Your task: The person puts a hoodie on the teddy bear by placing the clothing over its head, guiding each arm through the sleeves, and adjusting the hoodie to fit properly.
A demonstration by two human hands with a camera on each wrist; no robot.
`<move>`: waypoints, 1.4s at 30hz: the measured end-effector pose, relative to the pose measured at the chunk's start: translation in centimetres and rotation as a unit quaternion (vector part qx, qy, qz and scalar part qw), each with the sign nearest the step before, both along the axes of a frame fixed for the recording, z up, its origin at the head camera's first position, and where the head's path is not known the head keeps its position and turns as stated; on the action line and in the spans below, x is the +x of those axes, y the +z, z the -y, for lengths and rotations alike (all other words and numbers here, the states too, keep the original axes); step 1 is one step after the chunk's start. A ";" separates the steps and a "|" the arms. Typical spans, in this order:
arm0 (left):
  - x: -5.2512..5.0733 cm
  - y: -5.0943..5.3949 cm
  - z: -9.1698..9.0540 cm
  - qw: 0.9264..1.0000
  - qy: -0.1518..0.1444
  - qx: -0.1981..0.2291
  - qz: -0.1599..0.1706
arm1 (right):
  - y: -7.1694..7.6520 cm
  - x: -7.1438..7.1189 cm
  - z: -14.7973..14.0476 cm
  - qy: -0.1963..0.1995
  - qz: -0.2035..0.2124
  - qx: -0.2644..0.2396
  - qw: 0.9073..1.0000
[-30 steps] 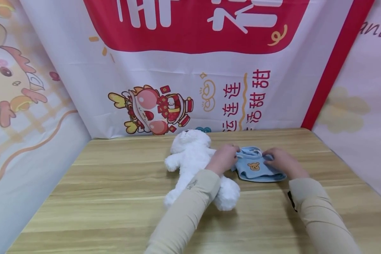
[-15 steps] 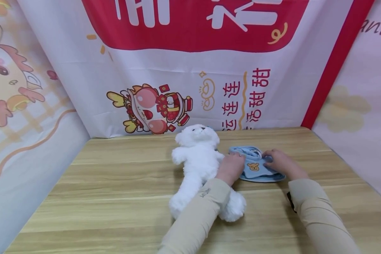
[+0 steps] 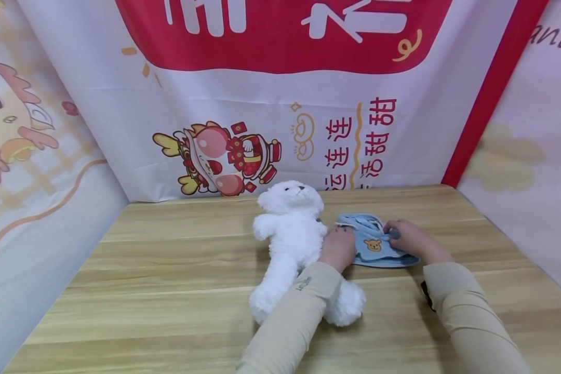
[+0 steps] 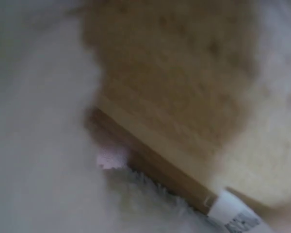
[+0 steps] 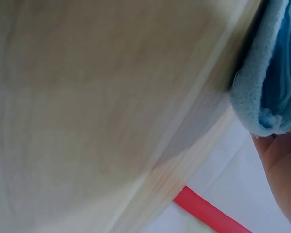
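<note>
In the head view a small blue garment (image 3: 378,254) with a bear-face patch lies on the wooden table. My left hand (image 3: 338,248) grips its left edge, the fingers curled over the cloth. At its upper right my right hand (image 3: 416,240) pinches the fabric between thumb and fingers. A white plush bear (image 3: 294,239) lies on its back, face up, left of the garment, my left forearm crossing its lower body. White plush fur (image 4: 43,136) and a white tag (image 4: 240,216) show blurred in the left wrist view. The right wrist view has a folded blue edge (image 5: 252,97) beside my palm (image 5: 286,170).
The wooden table (image 3: 135,270) reaches back to a printed cloth backdrop (image 3: 243,98) hanging behind the bear. More printed cloth stands along the left (image 3: 42,171) and right (image 3: 537,182) sides.
The bear has shifted slightly right and toward me, and its face has turned into view. My left hand has moved lower along the garment's left side; my right hand has barely moved.
</note>
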State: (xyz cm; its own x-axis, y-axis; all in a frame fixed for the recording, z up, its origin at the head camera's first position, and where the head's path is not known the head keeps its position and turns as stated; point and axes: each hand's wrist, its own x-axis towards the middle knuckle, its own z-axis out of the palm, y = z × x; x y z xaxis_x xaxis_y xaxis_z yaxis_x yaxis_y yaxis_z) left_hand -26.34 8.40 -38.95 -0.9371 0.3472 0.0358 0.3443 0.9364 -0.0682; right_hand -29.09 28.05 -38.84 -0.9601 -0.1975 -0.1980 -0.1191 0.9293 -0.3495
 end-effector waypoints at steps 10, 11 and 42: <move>-0.1 0.1 0.1 0.999 -0.013 0.016 0.025 | 0.1 0.1 0.0 0.021 -0.012 -0.002 1.000; -0.2 0.1 0.1 1.000 -0.015 0.017 0.016 | 0.2 0.1 0.0 0.021 -0.014 -0.007 1.000; -1.5 5.6 3.3 0.977 0.022 0.159 -0.140 | 5.0 0.0 3.8 -0.052 -0.269 -0.080 0.958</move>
State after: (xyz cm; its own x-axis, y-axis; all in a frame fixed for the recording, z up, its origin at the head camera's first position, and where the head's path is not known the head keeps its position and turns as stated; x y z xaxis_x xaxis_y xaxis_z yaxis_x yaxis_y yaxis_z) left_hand -27.85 5.11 -33.31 -0.8887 0.2367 0.3927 0.3131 0.9390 0.1426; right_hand -29.05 24.29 -33.84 -0.9307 -0.0820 0.3564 -0.2321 0.8855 -0.4024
